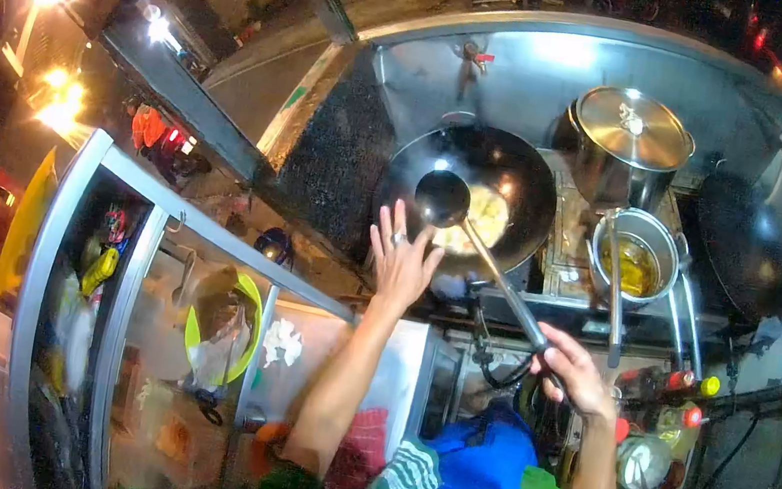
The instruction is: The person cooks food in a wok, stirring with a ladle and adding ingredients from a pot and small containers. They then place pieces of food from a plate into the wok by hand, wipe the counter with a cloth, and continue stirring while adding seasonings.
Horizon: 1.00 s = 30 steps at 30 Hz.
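Note:
A ladle (516,302) with a long handle is gripped in my right hand (576,371), in front of the stove. Its dark round bowl is over the left half of a black wok (527,172). Pale yellow food that looks like egg (489,214) lies in the wok, partly behind the ladle. My left hand (401,258) is stretched out at the wok's near left rim, fingers spread and holding nothing. A ring shows on one finger.
Right of the wok stand a lidded steel pot (663,149) and a smaller pot (602,238) of yellow oil with a utensil across it. Another dark wok (744,247) is far right. Red-capped bottles (679,417) stand near my right arm. A framed glass cabinet (210,236) and lime-green basin (252,325) are left.

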{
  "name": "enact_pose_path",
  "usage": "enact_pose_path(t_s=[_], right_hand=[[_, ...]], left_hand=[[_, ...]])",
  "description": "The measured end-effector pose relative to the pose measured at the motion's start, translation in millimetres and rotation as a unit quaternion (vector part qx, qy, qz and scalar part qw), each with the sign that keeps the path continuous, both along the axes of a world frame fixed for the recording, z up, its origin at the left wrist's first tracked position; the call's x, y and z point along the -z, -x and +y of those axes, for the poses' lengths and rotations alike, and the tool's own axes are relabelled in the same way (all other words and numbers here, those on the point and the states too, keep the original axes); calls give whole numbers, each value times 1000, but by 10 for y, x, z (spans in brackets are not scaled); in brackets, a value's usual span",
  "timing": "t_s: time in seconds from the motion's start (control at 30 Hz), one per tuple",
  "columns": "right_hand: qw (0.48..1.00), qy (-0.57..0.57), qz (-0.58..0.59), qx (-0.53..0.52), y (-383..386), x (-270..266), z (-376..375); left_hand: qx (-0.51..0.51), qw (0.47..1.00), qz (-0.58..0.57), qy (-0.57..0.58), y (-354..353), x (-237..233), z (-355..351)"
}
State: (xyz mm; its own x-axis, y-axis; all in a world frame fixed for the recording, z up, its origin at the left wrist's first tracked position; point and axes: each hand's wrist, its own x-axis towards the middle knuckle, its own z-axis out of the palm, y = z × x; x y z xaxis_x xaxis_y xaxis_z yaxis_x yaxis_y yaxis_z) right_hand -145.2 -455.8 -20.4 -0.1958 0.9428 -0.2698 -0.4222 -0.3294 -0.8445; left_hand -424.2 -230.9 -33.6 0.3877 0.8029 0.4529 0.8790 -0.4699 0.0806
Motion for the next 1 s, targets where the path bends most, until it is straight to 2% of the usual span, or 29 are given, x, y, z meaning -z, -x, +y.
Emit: enact_pose_path(t_s=[0.17,0.2,0.23,0.3,0.33,0.37,0.4,0.47,0.5,0.53,0.57,0.6,0.63,0.67,0.7,0.73,0.77,0.83,0.87,0.9,0.93,0.97,1.0], right_hand=[[1000,-8,6,-11,-16,11,-29],[1000,-3,-1,-5,-14,21,-32],[1000,0,30,5,-4,78,-16],[999,3,28,28,20,111,-10],[999,0,23,33,19,114,18],[999,20,0,46,22,121,52],[998,10,-16,55,9,225,104],[993,22,-56,105,62,289,210],[991,15,-91,97,1,464,303],[969,-37,-222,105,-70,821,440],[927,-91,-346,111,-58,947,579],[910,-57,-399,102,-101,1045,709],[901,-32,-428,69,-45,709,843],[891,-18,-448,68,-28,751,985],[881,-3,-469,67,-15,946,1124],[856,-102,-488,137,-99,1744,1333],[857,-103,-489,127,-44,1656,1352],[908,-50,-411,61,121,1192,1480],[922,-59,-380,41,52,1371,1615],[951,-42,-304,34,14,1436,1725],[956,-42,-289,39,-4,1480,1801],[960,-40,-274,45,-17,1532,1878],[959,-40,-276,45,23,1705,2033]], left_hand=[[26,999,15,9,-115,92,136],[18,998,27,54,-118,83,141],[20,998,33,40,-115,89,126],[26,997,-69,32,-165,-94,36],[58,981,-174,70,-146,-252,-62],[110,946,-285,105,-129,-483,-226],[222,891,-364,158,-31,-821,-404],[407,732,-498,224,-92,-1437,-949],[477,641,-554,234,-135,-1579,-1216],[475,646,-553,226,-72,-1498,-1171],[489,638,-545,237,185,-1352,-1411],[501,630,-539,248,665,-1131,-2011],[511,622,-535,257,1168,-886,-2704],[521,612,-531,268,1689,-669,-3467],[530,601,-529,280,1368,-675,-3155],[542,588,-525,291,908,-552,-2581],[552,574,-522,305,654,-497,-2263],[576,541,-514,333,710,-267,-2428],[572,540,-521,331,640,-442,-2429],[523,575,-553,302,488,-870,-2306],[471,606,-581,271,344,-1311,-2166],[416,634,-606,240,289,-1531,-2074],[380,678,-587,228,333,-1509,-2007]])
